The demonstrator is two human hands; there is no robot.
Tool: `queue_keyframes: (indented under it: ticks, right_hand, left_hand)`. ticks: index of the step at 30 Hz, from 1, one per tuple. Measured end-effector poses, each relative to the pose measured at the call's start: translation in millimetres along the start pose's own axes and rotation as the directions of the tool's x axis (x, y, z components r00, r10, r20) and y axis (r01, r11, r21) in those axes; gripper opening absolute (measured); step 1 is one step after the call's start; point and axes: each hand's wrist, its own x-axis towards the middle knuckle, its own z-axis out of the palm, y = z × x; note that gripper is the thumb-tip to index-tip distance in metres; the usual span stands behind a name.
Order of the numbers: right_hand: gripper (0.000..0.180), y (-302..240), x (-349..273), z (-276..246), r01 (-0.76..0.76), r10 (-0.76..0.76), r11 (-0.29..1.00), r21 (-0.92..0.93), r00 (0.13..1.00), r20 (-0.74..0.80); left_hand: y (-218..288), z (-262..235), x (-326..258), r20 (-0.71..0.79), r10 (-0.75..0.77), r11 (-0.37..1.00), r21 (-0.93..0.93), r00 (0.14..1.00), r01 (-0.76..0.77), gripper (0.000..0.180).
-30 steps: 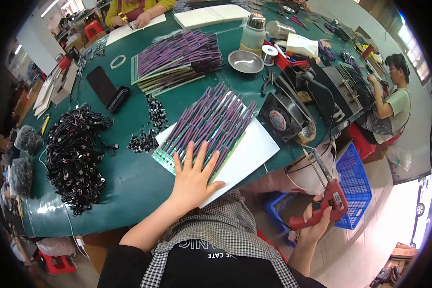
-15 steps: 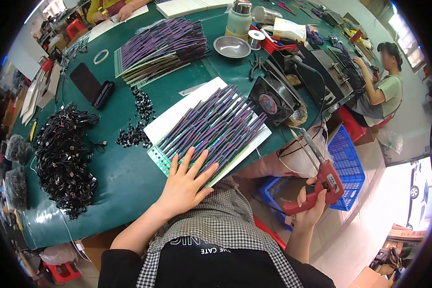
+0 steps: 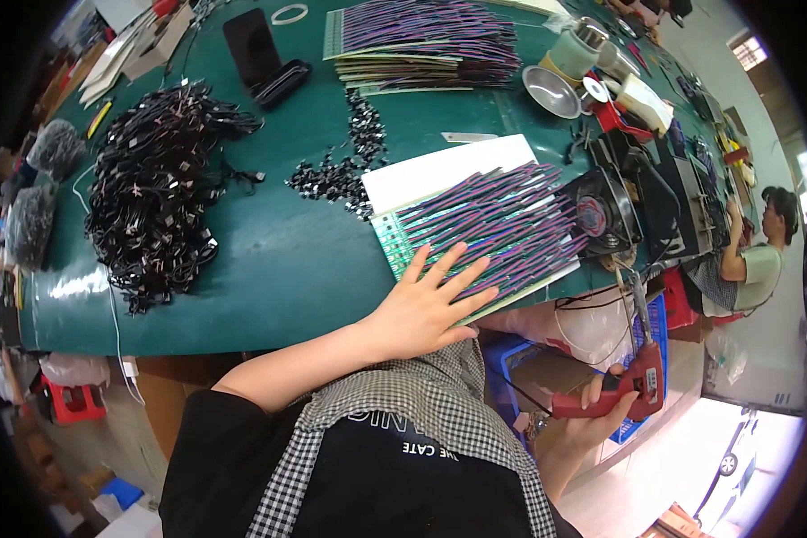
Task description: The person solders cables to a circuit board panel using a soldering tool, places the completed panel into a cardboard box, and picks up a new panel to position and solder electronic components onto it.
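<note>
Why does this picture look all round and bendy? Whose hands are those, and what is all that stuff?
There's no robot here, just a person with bare hands. A wide fisheye camera on their head looks down, which makes straight edges bend. Their left hand lies spread on a green circuit board covered with purple and black wires. Their right hand holds a red soldering gun. The green table also bears a pile of black cables, small black parts and a black fan.
</note>
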Motion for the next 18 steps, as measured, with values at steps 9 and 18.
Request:
queue_keyframes:
  ticks: [9,18]
  right_hand:
    - [0.052,2.8,-4.2,20.0,-0.046,0.046,0.999,-0.007,0.999,0.018]
    - [0.053,12.7,-3.1,35.9,-0.085,0.082,0.996,0.018,0.988,0.131]
  left_hand:
    - [-15.2,-7.9,-23.7,0.012,0.062,0.996,-0.060,0.998,-0.061,0.061]
    - [-27.3,-8.2,-27.1,-0.003,0.117,0.982,-0.145,0.993,-0.116,0.057]
